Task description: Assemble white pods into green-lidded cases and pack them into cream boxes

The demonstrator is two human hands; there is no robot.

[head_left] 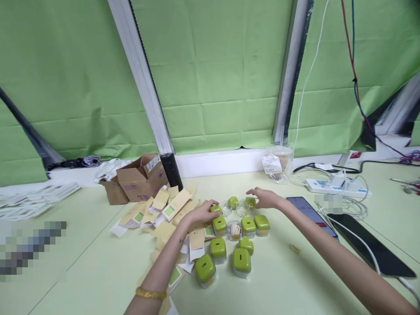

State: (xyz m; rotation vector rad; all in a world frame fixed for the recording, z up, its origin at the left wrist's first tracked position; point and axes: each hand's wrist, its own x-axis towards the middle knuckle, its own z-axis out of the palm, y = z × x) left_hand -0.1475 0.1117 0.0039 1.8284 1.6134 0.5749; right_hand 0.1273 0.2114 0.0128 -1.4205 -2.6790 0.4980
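Note:
Several small clear boxes with green lids [218, 248] stand grouped in the middle of the pale green table [295, 288]. My left hand [203, 211] rests over one green-lidded box [215, 208] at the far left of the group, fingers curled on it. My right hand [264, 197] reaches to the back of the group, its fingers closed at another green-lidded box [250, 201]. Between the two hands sit an open clear box [226, 207] and a green lid [233, 201]. Another open box [234, 230] shows a white item inside.
Tan and white paper packets [170, 210] lie heaped left of the boxes, beside a torn cardboard box [139, 179] and a black cylinder [171, 170]. A phone [310, 211], a dark tablet [370, 245], a power strip [337, 186] with cables and a plastic bag [277, 164] lie right.

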